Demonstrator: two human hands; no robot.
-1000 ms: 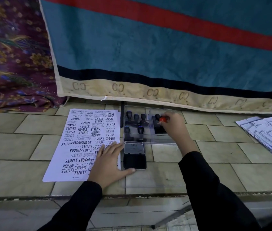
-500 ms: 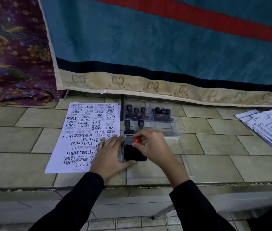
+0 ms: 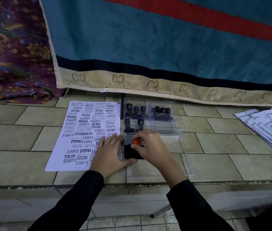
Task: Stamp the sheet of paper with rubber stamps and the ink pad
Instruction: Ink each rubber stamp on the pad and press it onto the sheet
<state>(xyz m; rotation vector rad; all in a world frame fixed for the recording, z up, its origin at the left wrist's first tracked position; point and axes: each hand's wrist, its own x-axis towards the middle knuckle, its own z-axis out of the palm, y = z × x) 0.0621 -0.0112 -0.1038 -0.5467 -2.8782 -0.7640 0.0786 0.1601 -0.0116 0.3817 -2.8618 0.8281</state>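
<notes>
Fingers [image 3: 142, 134] of the right hand [image 3: 150, 147] curl closely round the red-handled stamp [image 3: 136, 141], pinching its round knob between thumb and fingertips. The stamp stands upright on the ink pad [image 3: 132, 155], over the dark inked surface; its base is hidden by the hand, so I cannot tell whether it is pressed down fully. The pad's grey lid [image 3: 129, 139] lies folded open on the far side.

The left hand [image 3: 110, 153] lies flat, fingers [image 3: 114, 139] straight and slightly spread on the near right corner of the sheet of paper [image 3: 81, 134], with the thumb reaching along the near edge of the ink pad. The sheet lies just beside the pad on the tiled counter [image 3: 23, 139] and is covered with dark prints such as SAMPLE, FRAGILE and AIR MAIL.

Beyond the pad, dark-handled stamps [image 3: 136, 110] stand in a clear plastic box [image 3: 167, 129]. A fanned stack of papers [image 3: 268, 125] lies well apart to the right. A blue cloth [image 3: 148, 47] hangs behind.
</notes>
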